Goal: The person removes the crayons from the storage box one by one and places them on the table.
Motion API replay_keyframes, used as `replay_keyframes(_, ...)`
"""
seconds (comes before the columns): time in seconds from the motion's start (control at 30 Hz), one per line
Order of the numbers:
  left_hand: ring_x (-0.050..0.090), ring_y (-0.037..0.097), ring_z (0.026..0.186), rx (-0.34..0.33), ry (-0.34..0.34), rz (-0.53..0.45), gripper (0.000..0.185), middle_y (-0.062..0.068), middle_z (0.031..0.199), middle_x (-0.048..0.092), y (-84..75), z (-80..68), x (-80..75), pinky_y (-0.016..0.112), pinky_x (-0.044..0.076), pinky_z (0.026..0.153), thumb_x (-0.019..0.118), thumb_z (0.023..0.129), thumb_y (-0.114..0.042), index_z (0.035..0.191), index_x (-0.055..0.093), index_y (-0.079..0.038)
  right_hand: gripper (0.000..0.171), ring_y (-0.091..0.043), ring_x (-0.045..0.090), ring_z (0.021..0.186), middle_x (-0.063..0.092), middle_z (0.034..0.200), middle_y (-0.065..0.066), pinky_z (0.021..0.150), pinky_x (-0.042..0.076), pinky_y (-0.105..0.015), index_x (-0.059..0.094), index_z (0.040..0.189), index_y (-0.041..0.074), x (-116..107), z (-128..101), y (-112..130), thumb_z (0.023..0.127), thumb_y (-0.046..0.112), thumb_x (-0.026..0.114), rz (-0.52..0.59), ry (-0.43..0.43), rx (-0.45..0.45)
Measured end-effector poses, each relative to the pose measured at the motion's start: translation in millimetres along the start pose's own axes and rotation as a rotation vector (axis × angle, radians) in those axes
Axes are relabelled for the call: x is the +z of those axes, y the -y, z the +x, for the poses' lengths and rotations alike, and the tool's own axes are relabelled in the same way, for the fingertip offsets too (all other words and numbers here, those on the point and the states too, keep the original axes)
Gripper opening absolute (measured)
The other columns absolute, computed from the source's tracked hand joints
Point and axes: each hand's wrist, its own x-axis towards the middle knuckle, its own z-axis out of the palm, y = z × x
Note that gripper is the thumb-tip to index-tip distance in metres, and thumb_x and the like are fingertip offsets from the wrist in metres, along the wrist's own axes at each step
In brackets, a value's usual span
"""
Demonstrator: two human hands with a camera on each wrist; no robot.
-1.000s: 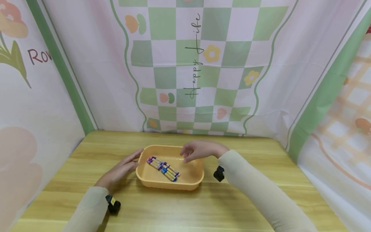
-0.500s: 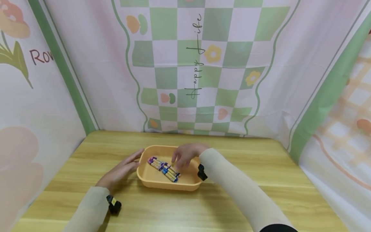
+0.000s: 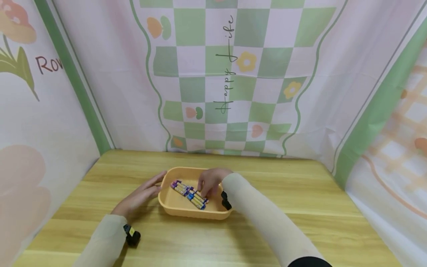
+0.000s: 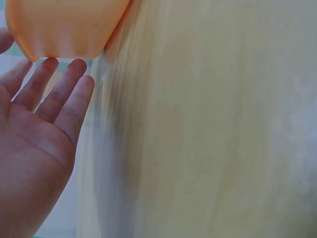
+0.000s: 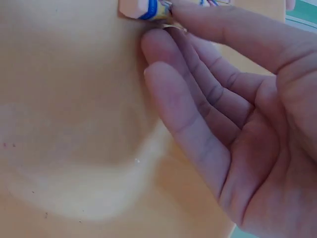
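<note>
Right hand (image 3: 210,182) fingers (image 5: 198,84) seemingly touch crayons (image 3: 189,194) in tray (image 3: 173,204).

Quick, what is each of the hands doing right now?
Left hand: open, straight fingers against the outside of the orange tray.
Right hand: inside the tray, fingertips touching the crayons; whether it grips one cannot be told.

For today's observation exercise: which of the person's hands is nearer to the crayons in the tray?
Right. The right hand reaches into the tray, fingertips at the crayons. The left hand rests outside, against the tray's left end.
</note>
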Motion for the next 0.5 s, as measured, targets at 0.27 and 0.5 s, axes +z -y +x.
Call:
replay_keyframes(0.27,0.028,0.040,0.145,-0.027,-0.016,0.015,0.060,0.016,0.164,0.018,-1.3,-1.0,0.1,0.055,0.028,0.116,0.045,0.107,-0.027,0.162,0.019,-0.024,0.007,-0.013,0.063,0.068,0.071,0.080,-0.005,0.064,0.056,-0.026,0.068,0.087,0.008,4.6,0.6,2.2,0.086,0.001,0.070,0.077,0.016,-0.012)
replay_keyframes(0.5,0.031,0.040,0.144,-0.009,-0.010,0.010,0.060,0.017,0.164,0.019,-1.5,-0.4,1.0,0.053,0.029,0.116,0.044,0.107,-0.027,0.162,0.019,-0.022,0.021,-0.011,0.057,0.063,0.065,0.072,-0.002,0.062,0.052,-0.027,0.058,0.072,0.014,1.5,-2.2,1.8,0.084,-0.001,0.066,0.075,0.052,-0.009)
